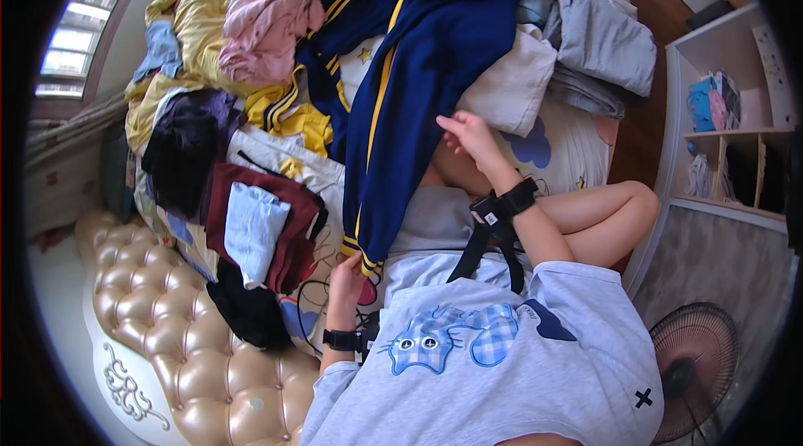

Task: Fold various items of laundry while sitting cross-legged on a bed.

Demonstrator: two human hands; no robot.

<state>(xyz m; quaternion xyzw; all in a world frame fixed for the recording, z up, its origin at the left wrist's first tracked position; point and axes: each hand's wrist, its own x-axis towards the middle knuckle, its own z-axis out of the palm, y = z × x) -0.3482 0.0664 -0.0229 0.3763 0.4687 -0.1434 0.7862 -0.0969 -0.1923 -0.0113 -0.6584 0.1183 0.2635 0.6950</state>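
Navy track trousers point(433, 69) with a yellow side stripe lie stretched lengthwise before me, one leg reaching to my lap. My left hand point(348, 286) grips the striped cuff at the near end of that leg. At the leg's right edge, my right hand point(469, 135) has its fingers curled and its thumb and forefinger tips against or just beside the fabric; whether it pinches the cloth I cannot tell. A white cloth point(511, 85) lies just beyond the right hand. Yellow garments with navy stripes point(288, 116) sit left of the trouser leg.
A folded light blue garment point(254, 229) rests on dark red clothing point(223, 185) at left. Folded grey clothes point(602, 38) are stacked at the bed's right edge. Pink point(270, 25) and black point(182, 145) clothes lie beyond. A tufted headboard point(207, 345), fan point(690, 371) and shelf unit point(721, 135) border the bed.
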